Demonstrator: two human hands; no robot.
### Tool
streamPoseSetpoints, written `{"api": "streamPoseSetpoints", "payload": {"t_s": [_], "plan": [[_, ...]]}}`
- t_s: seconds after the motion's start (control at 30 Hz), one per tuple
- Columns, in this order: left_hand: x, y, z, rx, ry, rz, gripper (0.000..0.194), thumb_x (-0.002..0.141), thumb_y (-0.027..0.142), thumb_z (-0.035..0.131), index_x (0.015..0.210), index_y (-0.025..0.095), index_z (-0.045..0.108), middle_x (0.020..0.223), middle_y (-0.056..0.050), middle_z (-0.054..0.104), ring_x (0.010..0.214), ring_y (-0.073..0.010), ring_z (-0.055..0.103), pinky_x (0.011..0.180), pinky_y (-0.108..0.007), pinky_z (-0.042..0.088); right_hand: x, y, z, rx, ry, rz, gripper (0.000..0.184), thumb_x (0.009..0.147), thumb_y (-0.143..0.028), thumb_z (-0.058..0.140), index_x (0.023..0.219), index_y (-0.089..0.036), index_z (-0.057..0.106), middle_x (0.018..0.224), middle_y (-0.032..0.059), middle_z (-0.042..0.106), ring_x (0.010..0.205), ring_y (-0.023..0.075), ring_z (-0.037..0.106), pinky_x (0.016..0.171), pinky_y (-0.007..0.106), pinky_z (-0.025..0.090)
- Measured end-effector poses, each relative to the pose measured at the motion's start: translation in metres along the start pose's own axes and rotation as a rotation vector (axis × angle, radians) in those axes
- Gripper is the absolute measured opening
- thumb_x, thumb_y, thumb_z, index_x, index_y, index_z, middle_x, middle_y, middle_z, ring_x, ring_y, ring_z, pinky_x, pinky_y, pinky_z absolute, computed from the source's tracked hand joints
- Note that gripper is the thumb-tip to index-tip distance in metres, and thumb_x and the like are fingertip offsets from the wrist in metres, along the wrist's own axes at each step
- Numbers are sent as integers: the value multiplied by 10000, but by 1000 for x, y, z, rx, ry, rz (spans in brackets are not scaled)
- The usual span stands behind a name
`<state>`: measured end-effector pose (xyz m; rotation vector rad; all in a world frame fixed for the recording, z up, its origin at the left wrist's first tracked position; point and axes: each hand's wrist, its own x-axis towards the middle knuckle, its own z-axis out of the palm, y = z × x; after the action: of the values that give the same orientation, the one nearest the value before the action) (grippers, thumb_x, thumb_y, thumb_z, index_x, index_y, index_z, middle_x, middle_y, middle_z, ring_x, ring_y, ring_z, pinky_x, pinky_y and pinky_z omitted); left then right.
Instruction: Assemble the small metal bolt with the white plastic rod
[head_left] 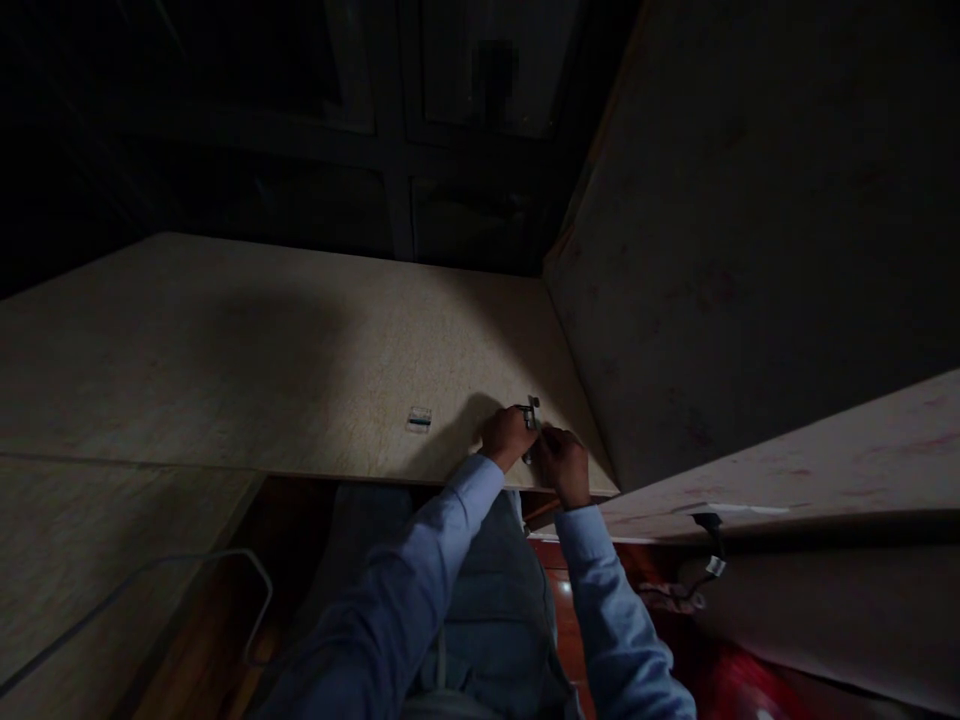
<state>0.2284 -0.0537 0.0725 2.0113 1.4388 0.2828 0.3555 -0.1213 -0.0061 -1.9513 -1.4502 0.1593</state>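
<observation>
Both hands meet over the front right part of a pale speckled board (360,340). My left hand (510,435) is closed around a small shiny metal piece (533,412) with a dark knob at its far end; its exact kind cannot be made out in the dim light. Close beside it, my right hand (568,465) has its fingers pinched together at the near end of the same piece. What the right fingertips hold is mostly hidden. To the left on the board lies a small clear packet (419,420) with a dark stripe.
A pale wall panel (750,250) with reddish marks rises on the right. Behind the board stands a dark framed window or door (401,150). A grey cable (187,556) runs at lower left. A black cord (712,545) hangs at lower right above a red object (742,690).
</observation>
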Motion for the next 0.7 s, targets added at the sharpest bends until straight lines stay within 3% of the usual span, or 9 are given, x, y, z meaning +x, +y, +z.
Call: {"api": "streamPoseSetpoints", "payload": {"t_s": [0.17,0.27,0.37,0.47,0.6,0.7], "plan": [[-2,-8,-12,-53,9,-12,190,803,298,674,789,133,767,771,-150,761,743,-216,720,615,-278,457,-1,-4,-2,-40,-19,4,406,916,-420,469,1032,-134,732,937,145,715,844,228,642,748,295,463],[-12,-30,-30,-75,86,-11,172,796,296,661,811,154,757,824,-120,771,778,-202,707,631,-272,452,-2,-8,-4,-74,-42,-17,426,947,-437,435,1051,-148,731,985,149,726,868,224,650,759,288,466],[-27,-72,-58,-96,290,-27,142,780,270,661,855,180,740,851,-71,773,773,-179,692,655,-254,453,-5,-14,-6,-120,-77,-42,447,965,-438,414,1098,-143,722,1039,165,733,887,230,663,760,291,464],[-44,-127,-88,-28,400,-125,123,786,290,645,824,208,729,772,-39,756,724,-178,683,622,-245,435,-9,-25,-7,-180,-133,-73,426,972,-410,419,1130,-143,711,1060,165,739,889,233,675,753,290,453],[-61,-187,-112,101,444,-242,123,775,314,632,788,227,717,730,-29,746,705,-196,680,592,-251,413,-13,-52,-1,-239,-218,-105,350,969,-348,447,1076,-154,718,991,141,752,836,216,682,707,272,426],[-65,-206,-115,136,450,-273,139,776,323,618,789,229,720,747,-35,754,733,-206,689,600,-252,415,-13,-80,8,-254,-265,-128,278,960,-301,479,1017,-172,719,964,121,759,813,196,685,669,257,398]]}}
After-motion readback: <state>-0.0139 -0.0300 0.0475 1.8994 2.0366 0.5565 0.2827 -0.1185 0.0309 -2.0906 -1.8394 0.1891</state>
